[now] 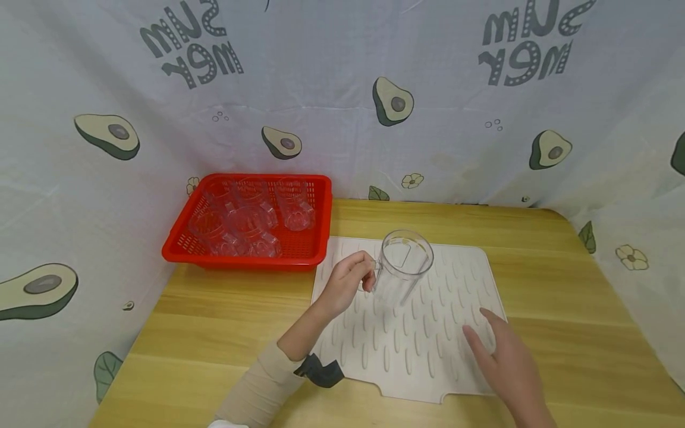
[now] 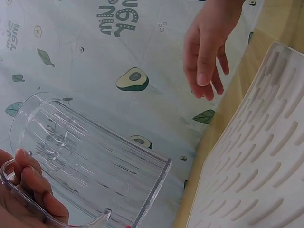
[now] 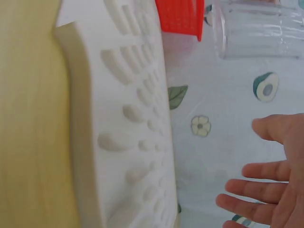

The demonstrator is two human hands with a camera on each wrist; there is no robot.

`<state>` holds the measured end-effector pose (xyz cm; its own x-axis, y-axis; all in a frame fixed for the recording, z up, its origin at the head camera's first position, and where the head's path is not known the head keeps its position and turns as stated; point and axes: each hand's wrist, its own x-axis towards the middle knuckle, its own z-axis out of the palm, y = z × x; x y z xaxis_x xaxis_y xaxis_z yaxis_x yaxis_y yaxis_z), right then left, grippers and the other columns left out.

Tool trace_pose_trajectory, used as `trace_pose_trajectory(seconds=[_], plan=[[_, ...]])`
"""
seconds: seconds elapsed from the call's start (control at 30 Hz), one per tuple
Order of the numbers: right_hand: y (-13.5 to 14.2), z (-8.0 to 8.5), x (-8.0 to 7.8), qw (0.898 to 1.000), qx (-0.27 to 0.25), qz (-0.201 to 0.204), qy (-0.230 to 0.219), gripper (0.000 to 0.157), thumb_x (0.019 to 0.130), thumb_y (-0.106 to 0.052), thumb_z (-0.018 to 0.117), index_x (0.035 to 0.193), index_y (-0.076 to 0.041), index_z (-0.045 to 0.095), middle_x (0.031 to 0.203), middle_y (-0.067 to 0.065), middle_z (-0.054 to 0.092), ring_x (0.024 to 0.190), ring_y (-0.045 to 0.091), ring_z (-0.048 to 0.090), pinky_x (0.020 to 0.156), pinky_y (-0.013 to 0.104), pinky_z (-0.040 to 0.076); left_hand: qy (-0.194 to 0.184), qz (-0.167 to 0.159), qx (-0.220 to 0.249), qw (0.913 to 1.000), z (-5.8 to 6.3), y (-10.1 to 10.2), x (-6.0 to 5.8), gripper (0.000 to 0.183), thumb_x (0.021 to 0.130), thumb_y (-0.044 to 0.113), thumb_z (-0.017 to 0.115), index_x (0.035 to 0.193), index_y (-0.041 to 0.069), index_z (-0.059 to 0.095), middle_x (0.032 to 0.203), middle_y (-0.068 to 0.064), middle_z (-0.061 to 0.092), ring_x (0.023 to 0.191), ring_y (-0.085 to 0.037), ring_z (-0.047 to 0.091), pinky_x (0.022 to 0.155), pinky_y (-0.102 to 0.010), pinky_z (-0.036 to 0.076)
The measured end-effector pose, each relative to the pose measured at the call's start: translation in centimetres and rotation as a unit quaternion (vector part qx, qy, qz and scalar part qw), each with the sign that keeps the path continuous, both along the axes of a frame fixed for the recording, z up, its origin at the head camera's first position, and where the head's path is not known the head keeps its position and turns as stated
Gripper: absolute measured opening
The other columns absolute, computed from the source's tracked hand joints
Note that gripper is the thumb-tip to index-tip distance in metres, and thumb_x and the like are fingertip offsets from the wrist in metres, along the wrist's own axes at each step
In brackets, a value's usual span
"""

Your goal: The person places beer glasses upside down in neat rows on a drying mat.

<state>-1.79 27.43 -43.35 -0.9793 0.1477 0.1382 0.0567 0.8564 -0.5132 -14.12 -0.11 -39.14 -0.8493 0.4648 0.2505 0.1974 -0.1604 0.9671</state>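
Note:
A clear plastic mug (image 1: 405,267) is held above the white ridged drying mat (image 1: 407,345). My left hand (image 1: 345,282) grips it by the handle, with fingers curled through the handle in the left wrist view, where the mug (image 2: 90,161) fills the lower left. Off to the right, my right hand (image 1: 508,362) hovers over the mat's right edge, touching nothing. Its fingers (image 3: 266,187) are spread and fairly straight in the right wrist view, apart from the mug (image 3: 261,31).
A red plastic basket (image 1: 299,261) stands at the back left of the wooden table (image 1: 214,333). Several clear mugs (image 1: 248,223) lie inside it. A white curtain (image 1: 332,77) printed with avocados hangs behind and beside the table.

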Motion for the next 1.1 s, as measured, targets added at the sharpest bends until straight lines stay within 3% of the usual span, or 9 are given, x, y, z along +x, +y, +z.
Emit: trace_pose_trajectory(seconds=[0.27, 0.57, 0.7, 0.83, 0.93, 1.1], plan=[[-2.4, 1.8, -1.9, 0.997, -0.02, 0.032, 0.067, 0.053, 0.096, -0.029, 0.06, 0.132, 0.009, 0.05, 0.13, 0.031, 0.053, 0.121, 0.05, 0.046, 0.095, 0.062, 0.036, -0.002, 0.0, 0.006, 1.0, 0.2, 0.0, 0.2, 0.027, 0.1, 0.013, 0.035, 0.082, -0.003, 0.048, 0.065, -0.005, 0.047, 0.064, -0.016, 0.046, 0.064, -0.023, 0.043], [-4.9, 2.5, -3.4, 0.993, -0.005, 0.074, 0.088, 0.05, 0.094, -0.027, 0.064, 0.13, 0.006, 0.053, 0.127, 0.026, 0.058, 0.117, 0.045, 0.052, 0.095, 0.06, 0.04, 0.003, 0.006, 0.011, 0.9999, 0.3, -0.1, 0.7, 0.027, 0.099, 0.012, 0.035, 0.081, -0.003, 0.047, 0.064, -0.007, 0.046, 0.063, -0.016, 0.046, 0.063, -0.023, 0.043], [-5.8, 2.5, -3.9, 0.992, -0.02, 0.096, 0.084, 0.047, 0.097, -0.027, 0.058, 0.131, 0.006, 0.054, 0.128, 0.025, 0.058, 0.119, 0.044, 0.052, 0.096, 0.059, 0.04, 0.008, 0.01, 0.018, 0.9998, 0.3, -0.1, 0.8, 0.026, 0.098, 0.012, 0.036, 0.08, -0.004, 0.047, 0.063, -0.006, 0.046, 0.062, -0.015, 0.045, 0.062, -0.023, 0.042], [-6.4, 2.7, -4.1, 0.992, -0.072, 0.095, 0.04, 0.047, 0.103, -0.028, 0.046, 0.133, 0.007, 0.051, 0.13, 0.025, 0.057, 0.118, 0.043, 0.053, 0.095, 0.059, 0.041, 0.019, 0.006, 0.022, 0.9996, 0.5, -0.1, 0.9, 0.027, 0.098, 0.012, 0.035, 0.081, -0.005, 0.047, 0.063, -0.006, 0.046, 0.063, -0.016, 0.045, 0.062, -0.023, 0.042], [-6.9, 2.8, -4.3, 0.989, -0.13, 0.07, -0.03, 0.053, 0.105, -0.037, 0.037, 0.133, 0.007, 0.051, 0.122, 0.023, 0.062, 0.112, 0.04, 0.059, 0.091, 0.058, 0.046, 0.024, 0.004, 0.021, 0.9995, 0.6, -0.1, 0.9, 0.026, 0.099, 0.011, 0.034, 0.082, -0.005, 0.047, 0.064, -0.006, 0.046, 0.063, -0.017, 0.045, 0.062, -0.022, 0.042], [-7.4, 2.9, -4.9, 0.961, -0.24, 0.029, -0.132, 0.065, 0.106, -0.046, 0.024, 0.123, 0.007, 0.056, 0.097, 0.013, 0.068, 0.091, 0.026, 0.066, 0.082, 0.045, 0.051, 0.03, -0.001, 0.02, 0.9994, 0.6, 0.0, 0.9, 0.025, 0.099, 0.009, 0.035, 0.083, -0.005, 0.048, 0.064, -0.008, 0.046, 0.064, -0.017, 0.045, 0.063, -0.022, 0.042]])
